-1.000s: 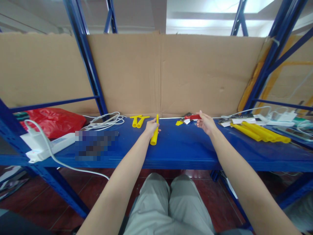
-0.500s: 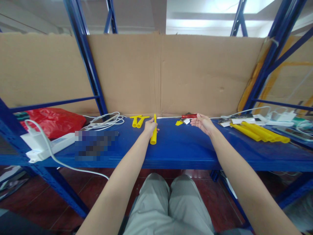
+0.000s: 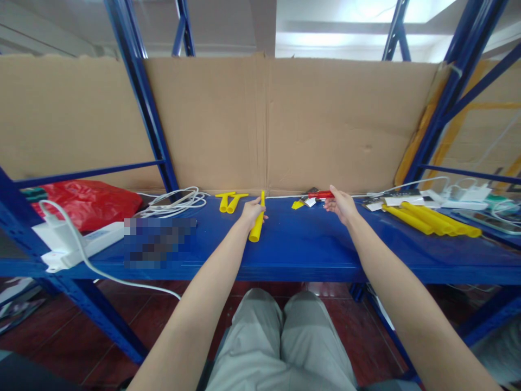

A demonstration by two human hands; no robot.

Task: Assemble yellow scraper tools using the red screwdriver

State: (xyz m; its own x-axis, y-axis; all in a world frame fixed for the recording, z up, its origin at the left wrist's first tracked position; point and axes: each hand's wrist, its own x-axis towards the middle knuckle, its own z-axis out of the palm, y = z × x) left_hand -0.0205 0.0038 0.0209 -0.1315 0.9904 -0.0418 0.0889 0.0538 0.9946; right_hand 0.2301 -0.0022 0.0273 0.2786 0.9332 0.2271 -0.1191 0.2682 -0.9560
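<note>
My left hand (image 3: 253,213) is closed round a yellow tube (image 3: 256,229) with a flat upper end, held over the blue shelf (image 3: 301,244). To its left lie two yellow pieces (image 3: 232,203), each with a crossbar at the top. My right hand (image 3: 340,205) grips the end of a red-handled tool (image 3: 321,194) between thumb and fingers. Just left of that hand, a small yellow piece (image 3: 298,205) lies beside some black and white scraps. Several yellow tubes (image 3: 433,220) rest side by side farther right.
A cardboard sheet (image 3: 211,125) stands along the shelf's back. At the left are a red bag (image 3: 93,203), a coiled white cable (image 3: 179,203) and a white power strip (image 3: 91,244). Chargers (image 3: 474,193) and cables lie at the far right.
My right hand has taken hold of the red handle, which has shifted slightly right. The yellow tube in my left hand has tilted a little, its upper end moving right.
</note>
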